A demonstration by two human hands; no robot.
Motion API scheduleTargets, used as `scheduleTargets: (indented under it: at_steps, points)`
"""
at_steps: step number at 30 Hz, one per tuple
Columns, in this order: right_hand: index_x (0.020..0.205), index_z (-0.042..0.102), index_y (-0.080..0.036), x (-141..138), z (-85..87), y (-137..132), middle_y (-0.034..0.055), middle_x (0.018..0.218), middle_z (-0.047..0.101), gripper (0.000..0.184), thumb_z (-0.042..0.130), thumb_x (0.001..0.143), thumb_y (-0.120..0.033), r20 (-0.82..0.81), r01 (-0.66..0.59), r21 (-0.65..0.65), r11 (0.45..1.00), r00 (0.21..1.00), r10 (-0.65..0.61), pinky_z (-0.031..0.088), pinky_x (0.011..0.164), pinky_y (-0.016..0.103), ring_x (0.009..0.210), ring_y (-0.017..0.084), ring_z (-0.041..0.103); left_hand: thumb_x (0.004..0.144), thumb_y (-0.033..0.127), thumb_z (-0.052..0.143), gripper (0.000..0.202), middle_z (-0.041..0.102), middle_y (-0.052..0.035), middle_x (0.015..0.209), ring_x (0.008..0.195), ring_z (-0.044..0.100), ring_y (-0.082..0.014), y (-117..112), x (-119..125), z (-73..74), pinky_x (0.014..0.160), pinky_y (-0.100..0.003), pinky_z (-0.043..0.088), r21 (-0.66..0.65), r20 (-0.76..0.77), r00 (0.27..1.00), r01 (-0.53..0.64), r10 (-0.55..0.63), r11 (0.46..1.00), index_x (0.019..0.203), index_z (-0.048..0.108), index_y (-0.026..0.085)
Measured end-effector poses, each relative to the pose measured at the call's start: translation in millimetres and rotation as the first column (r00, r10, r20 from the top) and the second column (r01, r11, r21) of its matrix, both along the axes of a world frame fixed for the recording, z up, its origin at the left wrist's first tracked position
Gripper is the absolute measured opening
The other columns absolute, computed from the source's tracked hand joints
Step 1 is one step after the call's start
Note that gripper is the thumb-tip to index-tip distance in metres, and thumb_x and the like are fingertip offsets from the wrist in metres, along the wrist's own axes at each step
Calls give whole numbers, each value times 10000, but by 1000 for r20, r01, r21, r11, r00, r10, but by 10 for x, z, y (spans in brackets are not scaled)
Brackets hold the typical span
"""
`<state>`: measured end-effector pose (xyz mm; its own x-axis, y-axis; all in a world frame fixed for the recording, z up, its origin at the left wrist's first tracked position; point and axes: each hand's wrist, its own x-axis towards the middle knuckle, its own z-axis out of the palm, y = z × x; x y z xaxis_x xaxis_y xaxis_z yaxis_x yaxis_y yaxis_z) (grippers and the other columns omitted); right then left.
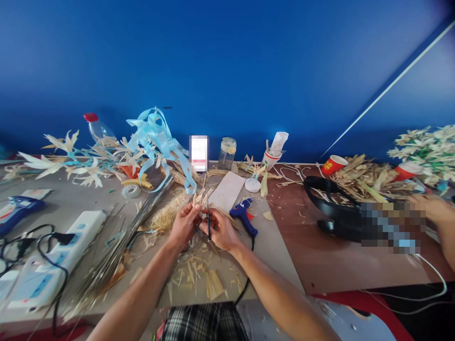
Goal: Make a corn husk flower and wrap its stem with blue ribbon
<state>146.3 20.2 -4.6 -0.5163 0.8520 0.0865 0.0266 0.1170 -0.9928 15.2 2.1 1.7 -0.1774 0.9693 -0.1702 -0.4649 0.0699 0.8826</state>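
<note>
My left hand (185,222) is closed, its fingertips pinching a pale strip of corn husk (201,196). Close beside it, my right hand (222,229) is wrapped round a pair of scissors with black handles (209,226). The slim blades point up and away from me, right by the husk; whether they touch it I cannot tell. Cut husk scraps (213,284) lie on the table below both hands. Just right of my right hand rests a blue glue gun (245,218), with a white sheet of paper (227,189) behind it.
To the left lie a bundle of thin wires (131,237), a white power strip (59,265) with black cords and another blue glue gun (21,213). Light blue ribbon (156,132), husk flowers (85,173) and a jar (227,154) stand behind. Another person's hand (432,210) is at right.
</note>
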Motion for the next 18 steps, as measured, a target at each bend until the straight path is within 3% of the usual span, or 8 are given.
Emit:
scheduleTargets:
  at_steps: [13, 18]
  points:
    - [1023, 583, -203, -15, 4, -16, -4, 723, 573, 316, 666, 721, -243, -58, 65, 36, 997, 996, -63, 439, 617, 251, 663, 139, 532, 664, 422, 717, 315, 589, 22, 553, 435, 501, -81, -24, 43, 11, 466, -206, 386, -30, -1, 1000, 10, -10, 999, 731, 612, 132]
    - [1008, 570, -201, -16, 15, -4, 3, 786, 579, 313, 669, 721, -276, -129, 70, -49, 996, 989, -76, 442, 648, 251, 703, 133, 544, 684, 379, 714, 265, 603, 18, 604, 498, 512, -76, -13, 37, 16, 521, -203, 406, 5, 41, 999, 28, -28, 1000, 761, 643, 136]
